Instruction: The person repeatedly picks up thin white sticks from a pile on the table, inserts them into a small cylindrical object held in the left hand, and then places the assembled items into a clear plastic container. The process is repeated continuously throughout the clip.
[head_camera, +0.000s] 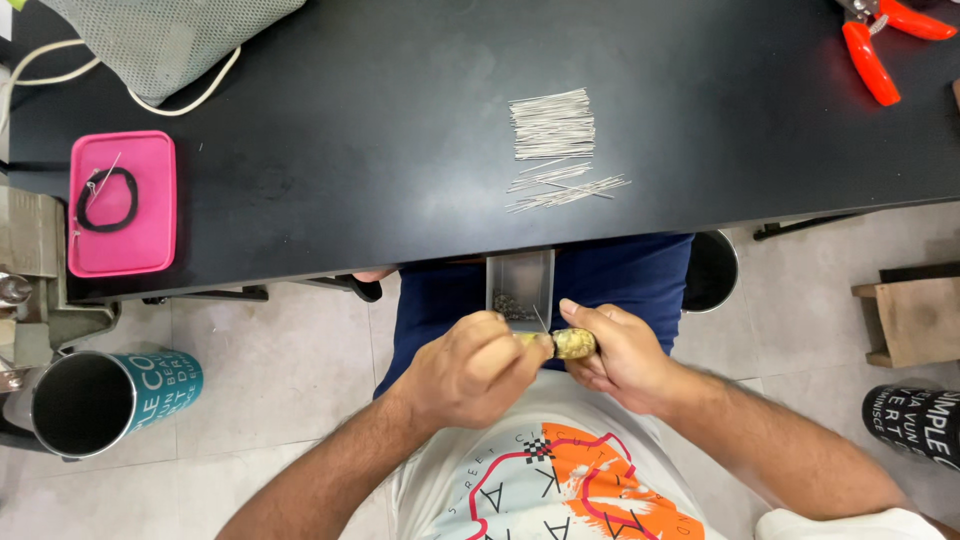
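Observation:
My right hand (615, 355) grips a small yellowish-green lumpy cylinder (574, 344) over my lap. My left hand (470, 365) pinches a thin metal pin (540, 320) against the end of that cylinder. Just beyond my hands a small grey open tray (520, 285) with dark bits in it sits on my lap at the table edge. A loose pile of thin metal pins (555, 145) lies on the black table (350, 120) farther ahead.
A pink flat case (122, 203) with a black band on it lies at the table's left. Red-handled pliers (880, 45) sit at the far right corner. A teal can (110, 395) stands on the floor left, a black can (915, 420) right, a wooden stool (915, 315) beside it.

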